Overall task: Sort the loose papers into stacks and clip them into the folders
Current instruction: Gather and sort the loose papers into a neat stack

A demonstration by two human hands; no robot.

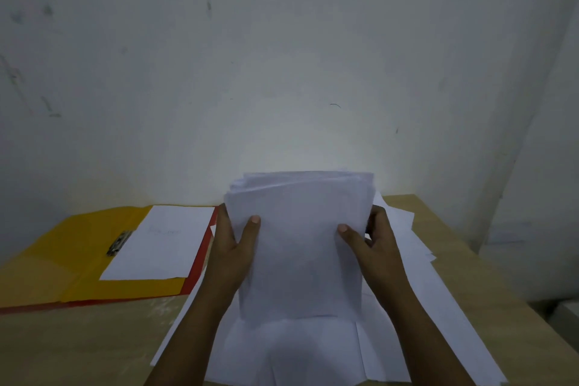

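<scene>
A thick stack of white papers [299,238] stands upright on its lower edge in the middle of the view. My left hand [233,244] grips its left side with the thumb on the front sheet. Gripping the right side the same way is my right hand [372,240]. Loose white sheets [313,351] lie spread on the table under and to the right of the stack. An open yellow folder [62,263] lies at the left with a metal clip [119,243] and white paper [159,243] in it. A red folder [200,257] lies beneath it, only its edge showing.
The wooden table [78,341] runs up to a pale wall [282,56] right behind the folders. Its right edge [488,276] slants down past the loose sheets.
</scene>
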